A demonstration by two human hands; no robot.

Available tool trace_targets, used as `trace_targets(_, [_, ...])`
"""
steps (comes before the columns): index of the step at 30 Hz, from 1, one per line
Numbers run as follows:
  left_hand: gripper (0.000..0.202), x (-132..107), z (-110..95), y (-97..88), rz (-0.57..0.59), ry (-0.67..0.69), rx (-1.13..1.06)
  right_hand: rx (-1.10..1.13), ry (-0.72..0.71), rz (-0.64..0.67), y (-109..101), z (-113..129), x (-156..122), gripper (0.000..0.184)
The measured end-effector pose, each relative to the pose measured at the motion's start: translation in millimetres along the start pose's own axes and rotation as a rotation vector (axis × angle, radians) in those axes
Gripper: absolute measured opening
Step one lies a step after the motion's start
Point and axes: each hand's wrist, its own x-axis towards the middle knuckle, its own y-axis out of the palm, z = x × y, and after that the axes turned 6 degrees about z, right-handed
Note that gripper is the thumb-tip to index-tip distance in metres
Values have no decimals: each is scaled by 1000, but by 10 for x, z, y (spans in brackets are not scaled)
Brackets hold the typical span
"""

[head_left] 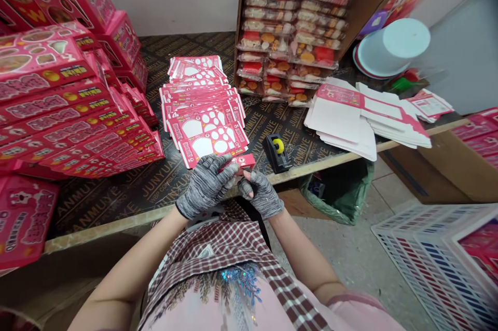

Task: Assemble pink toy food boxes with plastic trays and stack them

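Observation:
At the near edge of the table, my left hand [208, 183], in a grey fingerless glove, lies over a small pink box [246, 161] and grips it. My right hand [262, 193], gloved the same way, has its fingers curled at the box's near side, the thumb bent in against it. Much of the box is hidden under both hands. Just beyond them lies an overlapping spread of flat pink printed cartons [208, 126] with white oval shapes. A black tape dispenser [277, 152] with a yellow core stands to the right of my hands.
Stacked pink boxes [66, 108] fill the left side. A brown carton [240, 14] holds packed clear bags [288, 61]. White-backed flat cartons [342, 123] lie at right, near a pale blue tub [406, 40]. Below are a green-lined bin [360, 191] and a white crate [412, 248].

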Motion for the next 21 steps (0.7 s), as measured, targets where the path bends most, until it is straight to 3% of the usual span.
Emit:
trace_targets(2, [33, 20, -10, 12, 9, -14, 0, -37, -8, 6, -9, 0, 1, 49])
trace_targets(4, [33, 57, -56, 40, -53, -55, 17, -122, -27, 10, -13, 17, -11, 54])
trace_targets(8, [31, 132, -133, 134, -122, -180, 10, -486, -78, -45, -38, 81, -48, 58])
trace_targets(12, [28, 143, -111, 163, -115, -240, -52, -944, -299, -318, -173, 22, -78, 54])
trace_targets(14, [27, 131, -92, 114, -133, -260, -119, -1084, -446, -499, -317, -76, -82, 50])
trace_targets(16, [25, 113, -81, 18, -164, -283, -277, -1155, -538, -568, -510, -186, -70, 47])
trace_targets(19, [23, 76, -79, -168, -254, -326, -557, -1174, -495, -419, -817, -322, -43, 62])
trace_targets(21, [24, 40, -74, -262, -285, -341, -653, -1124, -383, -317, -967, -383, -44, 54])
